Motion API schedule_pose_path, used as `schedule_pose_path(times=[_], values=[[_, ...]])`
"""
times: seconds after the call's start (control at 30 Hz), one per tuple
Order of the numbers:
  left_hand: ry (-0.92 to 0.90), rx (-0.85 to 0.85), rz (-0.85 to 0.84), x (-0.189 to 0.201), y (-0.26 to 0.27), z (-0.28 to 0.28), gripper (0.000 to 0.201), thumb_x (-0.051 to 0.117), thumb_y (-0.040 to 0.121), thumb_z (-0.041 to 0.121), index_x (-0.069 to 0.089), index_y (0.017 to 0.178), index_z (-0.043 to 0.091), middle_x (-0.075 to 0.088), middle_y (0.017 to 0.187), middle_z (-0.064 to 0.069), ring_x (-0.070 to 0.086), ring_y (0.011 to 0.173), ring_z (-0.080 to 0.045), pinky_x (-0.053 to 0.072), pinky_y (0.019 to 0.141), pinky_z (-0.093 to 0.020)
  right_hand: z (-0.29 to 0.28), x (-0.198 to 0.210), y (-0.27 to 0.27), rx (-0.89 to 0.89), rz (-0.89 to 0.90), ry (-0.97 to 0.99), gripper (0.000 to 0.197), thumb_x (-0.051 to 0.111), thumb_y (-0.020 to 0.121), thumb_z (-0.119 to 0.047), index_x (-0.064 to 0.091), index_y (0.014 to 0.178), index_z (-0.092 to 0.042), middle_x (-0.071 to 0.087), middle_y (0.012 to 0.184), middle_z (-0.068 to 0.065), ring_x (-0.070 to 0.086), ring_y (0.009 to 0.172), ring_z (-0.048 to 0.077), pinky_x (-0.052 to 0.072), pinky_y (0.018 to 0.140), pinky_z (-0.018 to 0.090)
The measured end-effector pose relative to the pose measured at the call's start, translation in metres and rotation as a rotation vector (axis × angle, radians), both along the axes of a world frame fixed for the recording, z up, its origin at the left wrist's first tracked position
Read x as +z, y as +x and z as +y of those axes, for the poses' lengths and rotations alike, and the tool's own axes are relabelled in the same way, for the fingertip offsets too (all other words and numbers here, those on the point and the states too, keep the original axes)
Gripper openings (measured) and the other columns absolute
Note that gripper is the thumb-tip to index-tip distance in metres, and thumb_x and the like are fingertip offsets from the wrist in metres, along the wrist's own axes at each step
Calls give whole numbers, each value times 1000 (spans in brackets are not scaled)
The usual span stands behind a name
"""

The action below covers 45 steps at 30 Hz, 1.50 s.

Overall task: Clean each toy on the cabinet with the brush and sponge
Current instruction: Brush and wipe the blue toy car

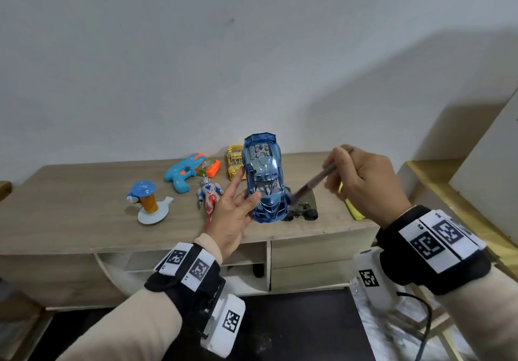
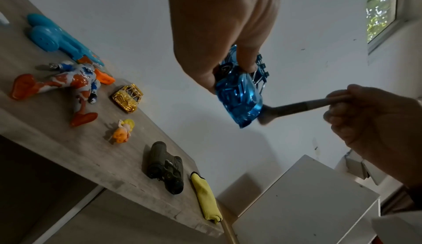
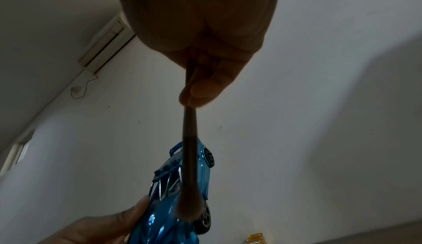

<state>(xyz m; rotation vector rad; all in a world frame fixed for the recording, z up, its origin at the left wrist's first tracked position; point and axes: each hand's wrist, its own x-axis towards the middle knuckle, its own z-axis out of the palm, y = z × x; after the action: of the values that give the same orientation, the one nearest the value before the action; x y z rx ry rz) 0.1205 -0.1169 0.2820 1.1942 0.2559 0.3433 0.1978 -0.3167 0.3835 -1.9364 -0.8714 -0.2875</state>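
My left hand (image 1: 241,200) grips a shiny blue toy car (image 1: 265,175) by its sides and holds it up above the wooden cabinet (image 1: 70,214), nose toward me. My right hand (image 1: 336,170) pinches the thin handle of a brush (image 1: 314,181). The bristles touch the car's front right corner. From the left wrist, the car (image 2: 239,94) shows with the brush (image 2: 297,107) against its nose. The right wrist view looks down the brush (image 3: 189,157) onto the car (image 3: 160,217). A yellow sponge (image 1: 351,209) lies at the cabinet's right end.
On the cabinet lie a blue water gun (image 1: 182,175), an action figure (image 1: 208,195), a gold car (image 1: 235,161), dark binoculars (image 1: 304,209), a blue and orange toy (image 1: 148,200) and a small orange doll (image 2: 122,132). A white unit (image 1: 490,170) stands to the right.
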Motion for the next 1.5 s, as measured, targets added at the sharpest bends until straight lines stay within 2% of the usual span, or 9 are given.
schedule_pose_path(times=[0.17, 0.3, 0.43, 0.57, 0.97, 1.1, 1.23, 1.37, 1.5], values=[[9, -33, 15, -2, -3, 5, 68, 55, 90, 0, 33, 144, 36, 68, 113, 7, 66, 100, -5, 53, 74, -20, 7, 3, 1, -30, -5, 197, 29, 34, 100, -22, 60, 95, -12, 66, 72, 2, 62, 59, 11, 51, 46, 21], [-36, -25, 26, 0, -7, 12, 69, 57, 88, 1, 35, 143, 36, 65, 124, -3, 62, 113, -14, 46, 98, -37, 13, 2, -5, -12, 53, 78, 35, 35, 99, -21, 60, 77, -11, 62, 57, 2, 57, 45, 8, 45, 46, 15], [-76, -41, 25, -3, -9, 22, 70, 59, 85, 4, 36, 144, 33, 66, 122, -4, 62, 115, -20, 49, 98, -41, 21, 0, -9, -45, -20, 229, 33, 34, 100, -21, 61, 88, -8, 64, 66, 1, 62, 56, 10, 49, 45, 18], [-103, -45, 43, -5, -10, 30, 73, 63, 80, 9, 36, 144, 32, 68, 119, -2, 61, 116, -23, 43, 103, -49, 34, -2, -14, 23, 53, 47, 35, 36, 99, -19, 63, 78, -11, 64, 61, 3, 62, 51, 15, 53, 48, 31], [-252, -12, 47, -8, -8, 62, 52, 53, 92, 9, 43, 141, 21, 62, 120, -14, 63, 91, -24, 54, 56, -29, 51, -38, -39, -44, 199, 131, 16, 52, 92, -14, 67, 97, -9, 70, 75, 4, 67, 64, 9, 56, 54, 22], [-256, -17, 43, -8, -1, 66, 50, 54, 93, 11, 43, 141, 22, 62, 127, -12, 62, 106, -28, 54, 71, -36, 41, -62, -46, -135, 272, -75, 7, 64, 85, -13, 67, 91, -16, 68, 69, -2, 61, 56, 2, 50, 53, 17], [-263, -75, 37, -10, 10, 56, 51, 51, 94, 8, 40, 143, 21, 61, 126, -10, 63, 101, -27, 55, 53, -25, 30, -83, -47, -216, 287, -400, 6, 67, 82, -22, 66, 88, -23, 69, 78, -4, 63, 74, 11, 48, 67, 21], [-279, -111, 61, -19, 23, 41, 55, 52, 93, 6, 39, 144, 21, 63, 126, -6, 64, 105, -19, 59, 75, -30, 20, -94, -40, -281, 308, -408, 7, 67, 83, -23, 68, 89, -21, 64, 75, -6, 59, 73, 11, 38, 58, 8], [-272, -98, 73, -27, 34, 31, 56, 52, 93, 5, 38, 144, 21, 63, 127, -7, 67, 103, -17, 59, 76, -30, 8, -111, -15, -415, 403, -242, 5, 66, 83, -19, 68, 87, -15, 67, 74, 2, 60, 65, 13, 49, 68, 24]])
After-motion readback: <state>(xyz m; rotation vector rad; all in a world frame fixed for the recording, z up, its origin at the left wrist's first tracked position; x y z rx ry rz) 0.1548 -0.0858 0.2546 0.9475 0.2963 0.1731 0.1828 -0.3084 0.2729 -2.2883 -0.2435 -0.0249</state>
